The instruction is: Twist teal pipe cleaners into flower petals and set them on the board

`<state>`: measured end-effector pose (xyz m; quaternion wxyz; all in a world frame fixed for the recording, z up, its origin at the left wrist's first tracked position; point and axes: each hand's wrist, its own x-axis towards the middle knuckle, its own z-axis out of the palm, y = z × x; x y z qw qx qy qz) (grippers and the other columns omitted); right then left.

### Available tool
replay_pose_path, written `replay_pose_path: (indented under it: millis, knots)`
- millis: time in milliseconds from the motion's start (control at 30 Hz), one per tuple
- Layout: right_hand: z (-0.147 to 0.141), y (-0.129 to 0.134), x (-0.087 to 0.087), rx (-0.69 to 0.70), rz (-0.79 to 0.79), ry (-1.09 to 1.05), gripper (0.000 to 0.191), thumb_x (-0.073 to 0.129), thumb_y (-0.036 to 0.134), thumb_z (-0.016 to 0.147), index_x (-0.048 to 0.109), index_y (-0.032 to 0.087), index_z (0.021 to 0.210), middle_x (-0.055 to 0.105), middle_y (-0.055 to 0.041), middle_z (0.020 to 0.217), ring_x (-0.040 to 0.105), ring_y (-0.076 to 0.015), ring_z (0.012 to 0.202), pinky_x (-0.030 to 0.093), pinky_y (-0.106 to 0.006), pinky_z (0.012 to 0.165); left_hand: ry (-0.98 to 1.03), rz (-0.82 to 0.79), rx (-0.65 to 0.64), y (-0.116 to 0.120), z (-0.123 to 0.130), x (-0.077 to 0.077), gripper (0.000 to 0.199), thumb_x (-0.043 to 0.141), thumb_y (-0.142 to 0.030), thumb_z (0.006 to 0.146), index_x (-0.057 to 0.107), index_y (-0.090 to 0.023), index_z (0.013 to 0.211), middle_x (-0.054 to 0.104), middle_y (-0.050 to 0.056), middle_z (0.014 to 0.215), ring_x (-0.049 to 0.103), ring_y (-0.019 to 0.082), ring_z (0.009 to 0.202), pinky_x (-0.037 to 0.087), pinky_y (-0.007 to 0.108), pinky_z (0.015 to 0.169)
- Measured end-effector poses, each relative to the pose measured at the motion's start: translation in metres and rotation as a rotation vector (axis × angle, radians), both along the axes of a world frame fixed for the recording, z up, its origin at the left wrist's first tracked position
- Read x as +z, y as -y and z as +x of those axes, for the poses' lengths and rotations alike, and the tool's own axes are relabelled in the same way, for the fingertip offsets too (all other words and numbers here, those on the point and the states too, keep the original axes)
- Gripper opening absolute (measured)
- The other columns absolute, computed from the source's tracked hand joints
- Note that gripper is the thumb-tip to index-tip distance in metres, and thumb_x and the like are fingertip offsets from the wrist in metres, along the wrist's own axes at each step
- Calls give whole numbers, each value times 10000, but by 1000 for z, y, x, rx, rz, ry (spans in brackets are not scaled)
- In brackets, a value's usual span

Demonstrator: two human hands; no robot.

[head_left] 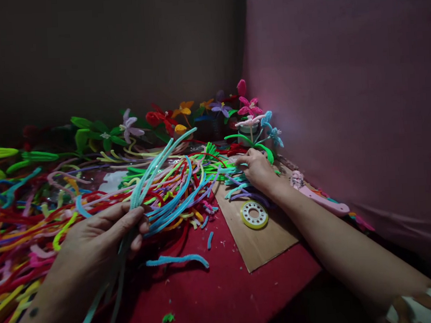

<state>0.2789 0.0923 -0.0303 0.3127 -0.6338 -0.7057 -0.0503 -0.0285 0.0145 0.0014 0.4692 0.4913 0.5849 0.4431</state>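
Note:
My left hand (110,229) pinches a small bundle of pale aqua pipe cleaners (147,177) between thumb and fingers; their ends hang below the hand and rise to the upper right. My right hand (257,169) reaches into the far end of a large heap of coloured pipe cleaners (176,183), beside green and teal pieces. Its fingers are bent, and what lies between them is too small to make out. A loose blue pipe cleaner (177,261) lies on the red surface near my left hand.
A brown board (256,248) carries a yellow-edged tape roll (254,215). Right of my right forearm lies a pink-handled tool (324,201). Pipe-cleaner flowers (220,108) stand along the back. A pink cloth (342,102) hangs at the right. Scraps dot the red tabletop (222,296).

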Motion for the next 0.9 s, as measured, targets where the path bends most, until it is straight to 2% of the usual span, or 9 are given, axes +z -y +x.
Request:
replay_pose_path:
  millis: [167, 333, 433, 667, 900]
  knots:
    - [1, 3, 1, -26, -26, 10, 271, 517, 98, 703, 705, 211, 862, 571, -61, 807, 498, -166, 740, 359, -291, 701, -3, 1, 1, 1, 0, 0, 357, 742, -427, 524, 592, -185, 739, 554, -29, 593, 471, 72, 410, 379, 160, 356]
    - [3, 5, 6, 47, -18, -157, 215, 500, 78, 683, 679, 166, 763, 653, -36, 720, 560, -136, 665, 399, -243, 640, -43, 15, 7, 1, 0, 1, 339, 717, -451, 553, 590, -183, 716, 527, -34, 553, 457, 72, 395, 347, 152, 337]
    - [6, 6, 6, 90, -34, -178, 198, 506, 76, 682, 683, 156, 718, 669, -45, 698, 584, -138, 653, 413, -238, 629, -54, 14, 1, 2, 0, 1, 330, 709, -450, 568, 592, -180, 718, 528, -31, 554, 453, 69, 403, 344, 146, 342]
    - [10, 10, 4, 142, -103, -61, 207, 515, 91, 700, 696, 150, 778, 681, -71, 770, 588, -156, 705, 412, -240, 656, -27, 11, 9, 1, 1, -3, 341, 713, -455, 561, 584, -188, 730, 544, -29, 605, 460, 77, 423, 358, 163, 352]
    - [9, 12, 2, 151, -89, 28, 193, 509, 92, 718, 690, 141, 762, 658, -74, 795, 565, -150, 716, 398, -236, 661, -28, 11, 8, 1, -1, -5, 350, 711, -459, 561, 591, -185, 743, 538, -29, 599, 457, 76, 425, 346, 158, 350]
